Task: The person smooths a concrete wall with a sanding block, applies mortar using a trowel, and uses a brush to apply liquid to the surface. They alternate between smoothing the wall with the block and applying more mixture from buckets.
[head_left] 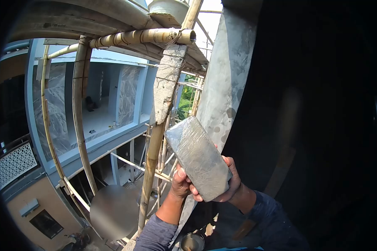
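Both my hands hold up a grey rectangular block [198, 157], a flat cement-smeared float or brick, tilted with its upper end toward the left. My right hand [230, 184] grips its lower right end, fingers wrapped under the edge. My left hand [180, 184] sits behind the lower left end, touching it. The block is raised in front of a grey plastered wall edge [226, 79].
Bamboo scaffold poles [153, 159] stand just left of my hands, with a horizontal bamboo pole [142, 37] overhead. A neighbouring building with marble-clad walls [54, 113] lies far below left. The dark wall [322, 125] fills the right side. A metal bowl [192, 242] is below.
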Available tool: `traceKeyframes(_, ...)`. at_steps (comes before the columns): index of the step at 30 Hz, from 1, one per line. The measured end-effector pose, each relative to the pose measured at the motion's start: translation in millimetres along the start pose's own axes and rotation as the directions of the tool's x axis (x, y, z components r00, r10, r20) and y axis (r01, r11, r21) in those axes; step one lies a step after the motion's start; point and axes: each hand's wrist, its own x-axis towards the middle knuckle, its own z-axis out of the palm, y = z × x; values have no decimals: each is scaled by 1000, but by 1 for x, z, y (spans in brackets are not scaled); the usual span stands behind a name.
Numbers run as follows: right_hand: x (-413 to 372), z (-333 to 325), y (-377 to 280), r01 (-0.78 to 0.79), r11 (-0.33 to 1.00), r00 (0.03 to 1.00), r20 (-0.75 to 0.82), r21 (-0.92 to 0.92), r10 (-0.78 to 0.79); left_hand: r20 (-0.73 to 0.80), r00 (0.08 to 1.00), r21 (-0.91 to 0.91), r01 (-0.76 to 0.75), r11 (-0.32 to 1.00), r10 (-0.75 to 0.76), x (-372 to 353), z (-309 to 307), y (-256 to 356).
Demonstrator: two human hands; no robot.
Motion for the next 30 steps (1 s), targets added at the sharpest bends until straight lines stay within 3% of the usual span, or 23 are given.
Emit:
traceKeyframes(3,4,10,-9,-1,1000,998,62,-28,2,55,998,20,40,999,-41,14,41,31)
traceKeyframes(5,7,23,-15,-3,1000,995,96,-8,4,101,995,-43,-15,999,19,25,66,40)
traceKeyframes(9,12,34,-37,-4,999,989,148,-50,11,245,966,48,-103,994,88,58,82,51)
traceKeyframes(11,17,42,-45,8,999,977,212,-54,3,194,978,54,-89,995,77,65,87,56)
traceKeyframes(13,10,53,-62,168,926,986,76,-338,-152,159,978,85,-149,985,135,80,83,69)
traceKeyframes(14,7,50,-73,244,834,966,45,-495,-256,91,975,136,-212,968,201,93,77,81)
traceKeyframes(15,0,41,-86,424,629,851,50,-652,-523,27,962,192,-270,944,270,110,72,98)
traceKeyframes(16,-2,23,-101,571,181,585,242,-801,-775,79,946,191,-323,927,314,135,73,117)
traceKeyframes(17,-7,4,-116,400,-305,239,419,-864,-876,129,925,185,-376,908,357,163,76,135)
traceKeyframes(18,-11,-6,-126,92,-519,50,524,-850,-850,173,911,223,-405,886,373,192,76,151)
traceKeyframes(19,-8,-19,-135,64,-522,29,524,-851,-851,220,896,260,-435,862,386,221,78,165)
traceKeyframes(21,9,-49,-143,75,-522,91,527,-850,-845,259,889,393,-455,799,378,278,79,184)
traceKeyframes(22,12,-56,-142,57,-550,220,548,-833,-807,240,894,442,-447,778,378,305,81,190)
traceKeyframes(23,17,-59,-138,12,-539,287,520,-842,-805,221,899,488,-438,755,378,326,84,193)
traceKeyframes(25,30,-69,-131,59,-429,345,422,-901,-839,102,898,511,-416,752,427,353,99,192)
traceKeyframes(27,41,-78,-124,55,-345,344,342,-937,-874,210,916,502,-401,766,342,380,100,200)
traceKeyframes(28,46,-84,-125,18,-416,282,404,-909,-870,210,918,512,-397,762,337,396,95,204)
traceKeyframes(30,50,-84,-124,57,-394,264,394,-918,-880,246,933,531,-357,768,263,417,91,205)
